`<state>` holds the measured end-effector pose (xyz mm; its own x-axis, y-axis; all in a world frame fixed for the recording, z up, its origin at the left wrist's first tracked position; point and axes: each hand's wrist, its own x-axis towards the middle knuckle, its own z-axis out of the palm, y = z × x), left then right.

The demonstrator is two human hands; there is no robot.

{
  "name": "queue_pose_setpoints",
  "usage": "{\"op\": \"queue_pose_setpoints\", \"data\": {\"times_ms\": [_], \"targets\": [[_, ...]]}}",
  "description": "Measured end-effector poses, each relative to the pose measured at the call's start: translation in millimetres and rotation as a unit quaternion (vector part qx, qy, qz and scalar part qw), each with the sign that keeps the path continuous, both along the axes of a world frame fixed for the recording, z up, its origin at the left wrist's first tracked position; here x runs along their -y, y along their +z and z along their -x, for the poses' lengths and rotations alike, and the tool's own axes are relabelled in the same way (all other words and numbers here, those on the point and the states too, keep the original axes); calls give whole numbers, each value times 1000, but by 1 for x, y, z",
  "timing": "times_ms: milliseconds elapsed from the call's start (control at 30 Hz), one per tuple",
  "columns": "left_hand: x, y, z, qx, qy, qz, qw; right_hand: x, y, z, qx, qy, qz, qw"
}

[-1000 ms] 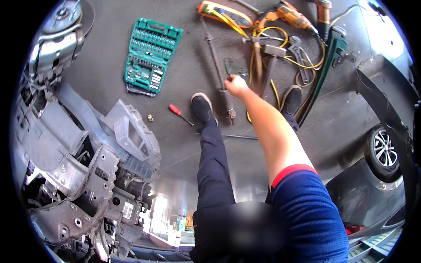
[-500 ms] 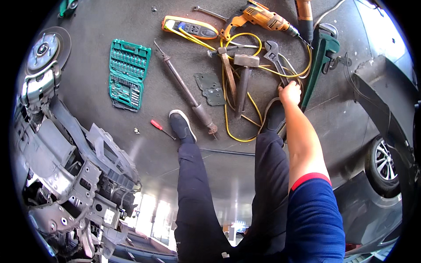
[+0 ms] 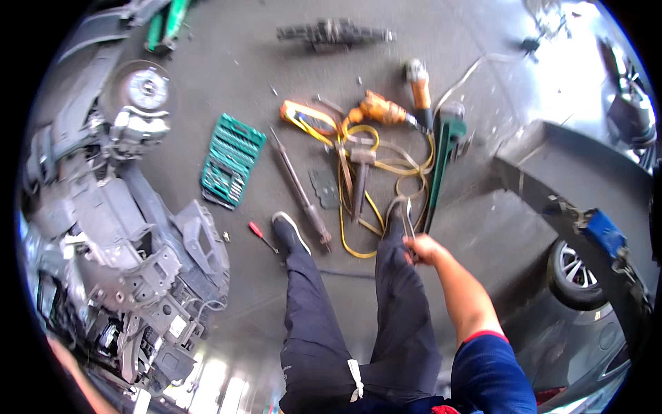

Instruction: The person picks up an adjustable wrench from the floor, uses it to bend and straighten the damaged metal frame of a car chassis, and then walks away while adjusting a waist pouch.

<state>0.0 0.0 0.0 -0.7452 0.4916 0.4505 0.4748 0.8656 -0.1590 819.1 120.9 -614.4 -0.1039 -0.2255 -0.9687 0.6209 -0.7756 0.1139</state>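
My right hand (image 3: 423,250) is closed round the handle of an adjustable wrench (image 3: 408,215), raised off the floor in front of my right shin and shoe. At the lower left rim, part of my left hand (image 3: 63,355) shows beside the stripped front end of a car (image 3: 141,265); its fingers are cut off and smeared. Nearest the wrench lie a large green pipe wrench (image 3: 441,165), a sledgehammer (image 3: 360,181), a second hammer (image 3: 345,169) and a looped yellow cord (image 3: 346,238).
An orange drill (image 3: 378,109), angle grinder (image 3: 419,90) and power strip (image 3: 307,119) lie farther off. Left of them are a green socket set (image 3: 233,159), a shock absorber (image 3: 301,190) and a red screwdriver (image 3: 262,234). A dark panel (image 3: 579,169) and a grey car (image 3: 545,324) bound the right.
My right hand has lifted the adjustable wrench off the floor and drawn it back toward me. My view has shifted, showing more floor ahead. My left hand has entered at the lower left.
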Motion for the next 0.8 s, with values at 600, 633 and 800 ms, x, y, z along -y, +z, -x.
{"op": "queue_pose_setpoints", "data": {"times_ms": [600,633,800], "targets": [[32,88,-9,163,-121,30,979,145,559,141,-318,-467,-486,667],[31,90,-6,180,-136,24,974,142,572,150,-326,-483,-466,666],[62,72,21,159,-277,-84,944,110,686,214,-185,-362,-657,634]]}}
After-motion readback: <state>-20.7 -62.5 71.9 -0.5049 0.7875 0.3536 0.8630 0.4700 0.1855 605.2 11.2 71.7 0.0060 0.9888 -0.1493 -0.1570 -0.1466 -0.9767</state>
